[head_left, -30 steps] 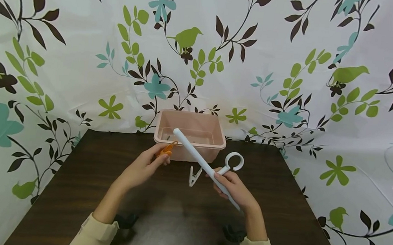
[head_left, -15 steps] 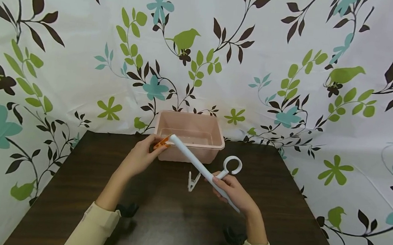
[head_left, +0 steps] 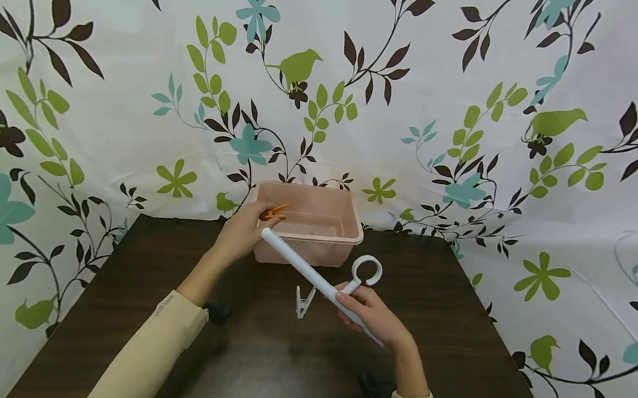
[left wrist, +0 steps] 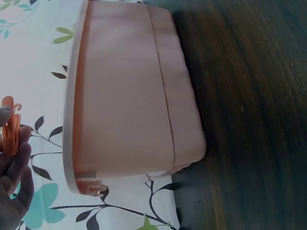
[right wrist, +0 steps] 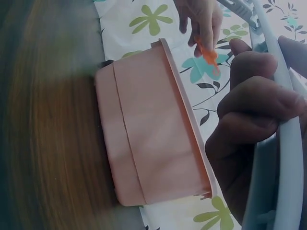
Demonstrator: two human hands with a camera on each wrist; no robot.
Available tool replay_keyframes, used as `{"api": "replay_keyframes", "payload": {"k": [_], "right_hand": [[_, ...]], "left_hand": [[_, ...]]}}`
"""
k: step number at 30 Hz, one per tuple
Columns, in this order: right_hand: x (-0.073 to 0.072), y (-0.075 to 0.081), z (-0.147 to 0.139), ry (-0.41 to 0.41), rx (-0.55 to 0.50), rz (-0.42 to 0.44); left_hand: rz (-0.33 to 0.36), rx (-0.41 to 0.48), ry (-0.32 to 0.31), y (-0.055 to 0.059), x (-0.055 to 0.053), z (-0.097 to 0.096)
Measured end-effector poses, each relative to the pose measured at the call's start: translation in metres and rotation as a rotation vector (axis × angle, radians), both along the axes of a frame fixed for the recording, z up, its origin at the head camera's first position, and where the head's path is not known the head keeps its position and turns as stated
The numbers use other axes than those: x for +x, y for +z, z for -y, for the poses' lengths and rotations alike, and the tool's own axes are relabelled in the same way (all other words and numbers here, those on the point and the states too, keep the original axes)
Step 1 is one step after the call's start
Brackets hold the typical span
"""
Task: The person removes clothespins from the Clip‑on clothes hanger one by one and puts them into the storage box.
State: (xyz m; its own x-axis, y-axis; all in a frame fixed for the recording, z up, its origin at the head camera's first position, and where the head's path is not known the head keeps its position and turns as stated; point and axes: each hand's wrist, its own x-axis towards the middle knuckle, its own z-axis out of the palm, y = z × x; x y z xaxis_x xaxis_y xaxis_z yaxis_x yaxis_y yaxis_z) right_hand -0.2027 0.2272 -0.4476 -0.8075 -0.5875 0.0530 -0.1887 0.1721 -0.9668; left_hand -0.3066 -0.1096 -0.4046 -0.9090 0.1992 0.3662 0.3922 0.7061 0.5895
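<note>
My left hand point(head_left: 241, 227) pinches an orange clothespin point(head_left: 275, 212) above the left side of the pink plastic bin point(head_left: 308, 249). In the left wrist view the orange clothespin point(left wrist: 11, 127) sits between thumb and fingers. My right hand point(head_left: 371, 313) grips a white plastic hanger point(head_left: 296, 261) by its middle, near its ring-shaped hook point(head_left: 366, 271). The hanger slants up to the left, in front of the bin. A white clip point(head_left: 303, 302) hangs below its bar; the right wrist view shows part of this clip point(right wrist: 237, 9) at the bar. The hanger's lower end is partly behind my right hand.
The bin stands at the back of a dark wooden table point(head_left: 291, 369), close to a cloth backdrop point(head_left: 326, 129) printed with leaves and birds. Black straps point(head_left: 376, 387) show near both wrists.
My left hand has carried the orange clothespin from beside the hanger's upper end to over the bin's left rim. The hanger has shifted slightly left and down with my right hand.
</note>
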Motion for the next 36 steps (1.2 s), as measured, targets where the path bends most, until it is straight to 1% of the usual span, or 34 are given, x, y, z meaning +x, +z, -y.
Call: {"api": "replay_keyframes", "payload": {"k": [5, 8, 13, 15, 18, 22, 26, 30, 36], "right_hand": [[0.001, 0.001, -0.001, -0.002, 0.006, -0.047], [0.001, 0.004, -0.002, -0.008, 0.020, -0.070], [0.000, 0.007, -0.004, -0.013, 0.035, -0.066], [0.000, 0.007, -0.005, -0.015, 0.042, -0.067], [0.000, 0.006, -0.007, -0.015, 0.048, -0.075], [0.000, 0.005, -0.009, -0.021, 0.054, -0.078], [0.001, 0.006, -0.012, -0.031, 0.054, -0.072], [0.002, 0.006, -0.014, -0.036, 0.054, -0.062], [0.002, 0.006, -0.015, -0.039, 0.052, -0.054]], "left_hand": [[0.014, -0.023, 0.016, 0.005, -0.012, -0.008], [0.031, -0.028, 0.011, 0.007, -0.020, -0.009], [0.058, -0.036, -0.011, 0.011, -0.033, -0.010], [0.057, -0.049, -0.012, 0.013, -0.038, -0.011], [0.035, -0.082, -0.006, 0.015, -0.045, -0.014], [0.019, -0.120, 0.004, 0.018, -0.050, -0.019], [0.058, -0.149, 0.026, 0.019, -0.051, -0.022], [0.092, -0.152, 0.041, 0.016, -0.052, -0.023], [0.087, -0.142, 0.057, 0.013, -0.056, -0.023]]}}
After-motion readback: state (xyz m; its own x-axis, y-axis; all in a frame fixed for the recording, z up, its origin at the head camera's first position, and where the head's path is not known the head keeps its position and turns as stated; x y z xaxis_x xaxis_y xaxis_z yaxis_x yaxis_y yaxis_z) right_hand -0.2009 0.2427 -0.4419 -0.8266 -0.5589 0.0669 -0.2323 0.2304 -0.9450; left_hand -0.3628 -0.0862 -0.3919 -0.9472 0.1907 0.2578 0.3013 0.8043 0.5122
